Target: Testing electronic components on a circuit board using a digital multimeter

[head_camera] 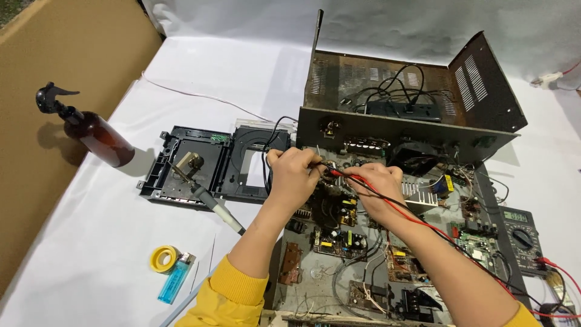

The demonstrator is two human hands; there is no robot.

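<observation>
We see our left hand [295, 175] and right hand [376, 189] close together — each pinching a thin probe over the open metal box [387, 254] full of wires — the gray meter [521, 237] sits nearby.

Two bare forearms reach up from the bottom edge of the view, each with a bright yellow sleeve pushed back near the elbow. The left forearm rises from the lower middle and leans slightly right; the right forearm comes in from the lower right corner and angles up to the left. The two hands meet close together near the centre. The left hand [295, 175] is turned knuckles up, fingers curled in a tight pinch with the fingertips pointing right. The right hand [375, 184] sits just beside it, wrist bent, fingers folded under in a closed grip, thumb side facing the left hand.
</observation>
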